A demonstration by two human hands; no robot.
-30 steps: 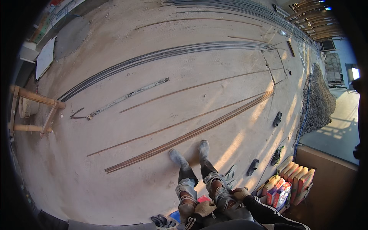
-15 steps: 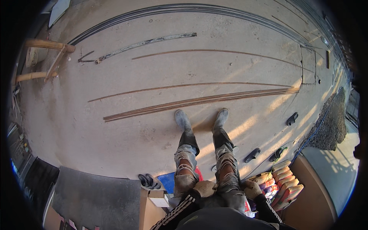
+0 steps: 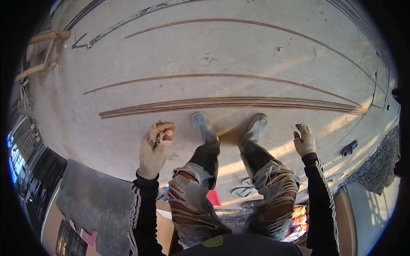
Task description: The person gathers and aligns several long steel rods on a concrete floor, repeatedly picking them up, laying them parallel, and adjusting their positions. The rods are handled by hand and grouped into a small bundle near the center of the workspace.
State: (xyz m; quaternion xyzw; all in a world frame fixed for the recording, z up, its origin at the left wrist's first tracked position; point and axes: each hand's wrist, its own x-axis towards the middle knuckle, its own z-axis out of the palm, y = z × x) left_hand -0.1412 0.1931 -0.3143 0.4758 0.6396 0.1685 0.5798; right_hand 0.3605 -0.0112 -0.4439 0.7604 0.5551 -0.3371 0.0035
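My left hand [image 3: 155,147], in a worn cream knit glove with bare fingertips showing, hangs over the floor left of my boots. Its fingers are loosely bent, and nothing shows in them. On the other side my right hand [image 3: 304,140], gloved the same way, has its thumb apart from the fingers and holds nothing. Just beyond both hands a bundle of rusty steel bars [image 3: 230,102] lies crosswise on the concrete in front of my boots [image 3: 204,127]. Neither hand touches it. A single rusty bar [image 3: 205,76] lies a little farther off.
Farther away lie another rusty bar [image 3: 239,20] and a long grey pole [image 3: 128,21]. A wooden frame [image 3: 49,53] stands at far left. A dark slipper [image 3: 349,148] and a gravel heap [image 3: 378,164] are at right. Light slippers [image 3: 243,191] lie between my legs.
Both hands have left my knees and reached forward, apart, over the floor. My body leans further forward, and the bar bundle appears larger and nearer.
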